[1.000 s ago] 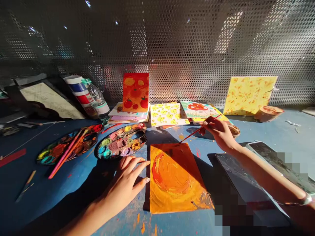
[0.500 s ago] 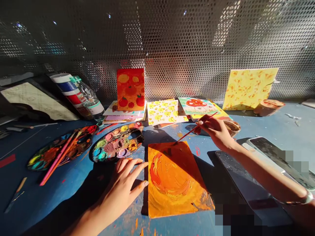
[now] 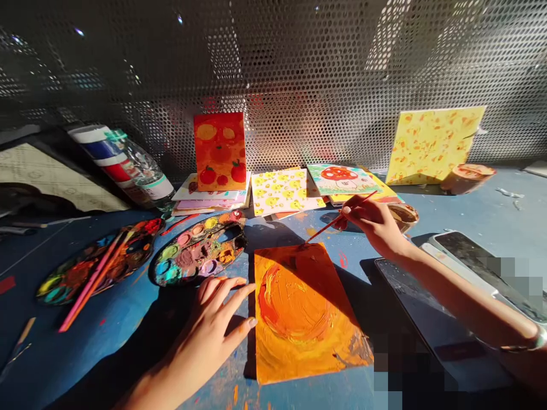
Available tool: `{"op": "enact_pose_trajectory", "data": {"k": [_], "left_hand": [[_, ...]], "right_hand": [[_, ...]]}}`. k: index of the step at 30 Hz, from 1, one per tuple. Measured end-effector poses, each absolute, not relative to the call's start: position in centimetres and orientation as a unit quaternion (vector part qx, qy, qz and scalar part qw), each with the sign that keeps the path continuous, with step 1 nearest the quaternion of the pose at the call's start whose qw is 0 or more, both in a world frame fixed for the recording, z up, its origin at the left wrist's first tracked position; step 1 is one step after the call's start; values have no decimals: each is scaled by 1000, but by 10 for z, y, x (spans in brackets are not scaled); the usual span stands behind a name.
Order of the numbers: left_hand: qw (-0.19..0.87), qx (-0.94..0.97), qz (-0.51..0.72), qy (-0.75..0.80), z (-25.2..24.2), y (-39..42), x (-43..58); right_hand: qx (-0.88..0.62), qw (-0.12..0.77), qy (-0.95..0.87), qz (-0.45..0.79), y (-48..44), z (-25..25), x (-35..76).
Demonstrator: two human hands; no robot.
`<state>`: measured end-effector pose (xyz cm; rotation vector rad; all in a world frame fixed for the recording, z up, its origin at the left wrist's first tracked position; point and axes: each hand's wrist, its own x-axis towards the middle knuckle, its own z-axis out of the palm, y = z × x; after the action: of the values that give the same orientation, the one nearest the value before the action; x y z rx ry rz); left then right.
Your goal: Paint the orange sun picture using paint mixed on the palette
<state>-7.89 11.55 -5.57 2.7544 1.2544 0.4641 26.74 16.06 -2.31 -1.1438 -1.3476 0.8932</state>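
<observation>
An orange painted card [image 3: 303,313] lies flat on the blue table [image 3: 478,210] in front of me. My left hand [image 3: 213,324] rests open on the table, fingertips touching the card's left edge. My right hand [image 3: 374,225] is pinched round a thin red paintbrush [image 3: 337,219], whose tip meets the card's top edge. An oval paint palette [image 3: 199,250] full of mixed colours lies just beyond my left hand.
A second palette [image 3: 96,265] with pink brushes lies at the left. Painted cards [image 3: 280,191] and an upright red painting [image 3: 220,151] line the perforated wall. A yellow painting [image 3: 436,145], a small cup [image 3: 404,213], a bottle [image 3: 139,168] and dark tablets [image 3: 421,313] stand around.
The view has drifted so everything sits slightly left and higher. The brush tip has stayed at the card's top edge; my left hand has kept its place.
</observation>
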Motion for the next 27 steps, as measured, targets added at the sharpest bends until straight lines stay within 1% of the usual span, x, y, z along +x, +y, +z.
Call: {"op": "enact_pose_trajectory", "data": {"k": [6, 14, 17, 27], "left_hand": [[42, 899, 154, 408, -59, 116, -80], [44, 899, 150, 410, -58, 116, -80], [45, 899, 146, 411, -57, 115, -80], [58, 897, 129, 420, -53, 115, -77]], "right_hand": [[-503, 566, -564, 328, 166, -24, 289], [-483, 568, -573, 341, 161, -23, 282], [-502, 557, -569, 338, 160, -22, 283], [-496, 574, -553, 345, 158, -21, 271]]}}
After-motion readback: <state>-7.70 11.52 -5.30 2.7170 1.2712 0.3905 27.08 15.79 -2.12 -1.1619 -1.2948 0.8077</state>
